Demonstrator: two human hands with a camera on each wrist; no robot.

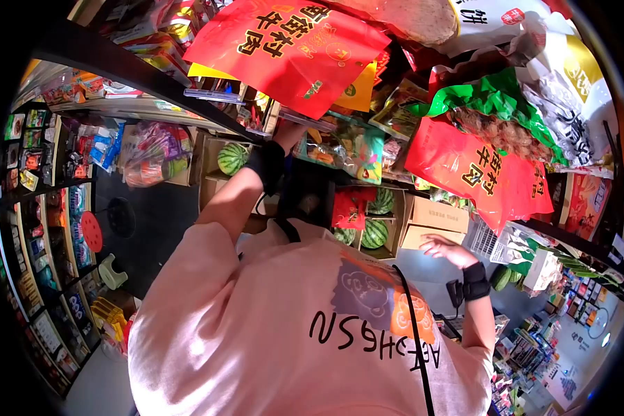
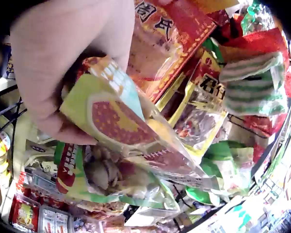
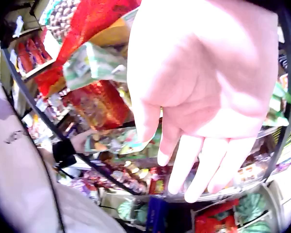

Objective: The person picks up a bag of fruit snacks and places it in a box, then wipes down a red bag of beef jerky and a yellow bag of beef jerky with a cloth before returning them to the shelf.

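In the left wrist view my left hand (image 2: 58, 58) grips the top of a snack bag (image 2: 121, 119), a partly clear plastic pouch with a yellow-green and dark red print. Its fingers curl round the bag's edge. Below it lies a green-edged clear bag (image 2: 104, 172) of pale brown pieces. Head view: the left hand (image 1: 291, 132) is partly hidden under a large red bag (image 1: 291, 52) with dark lettering. My right hand (image 1: 447, 251) hangs apart from the goods, low on the right, its fingers extended. The right wrist view shows this hand (image 3: 199, 92) palm on, holding nothing.
Black-framed shelves carry more packages, including a second red bag (image 1: 475, 170) and a green net-like bag (image 1: 499, 104). Underneath stand boxes with watermelons (image 1: 374, 234) and a cardboard box (image 1: 437, 215). A red stool (image 1: 91, 231) is on the left, near packed shelving.
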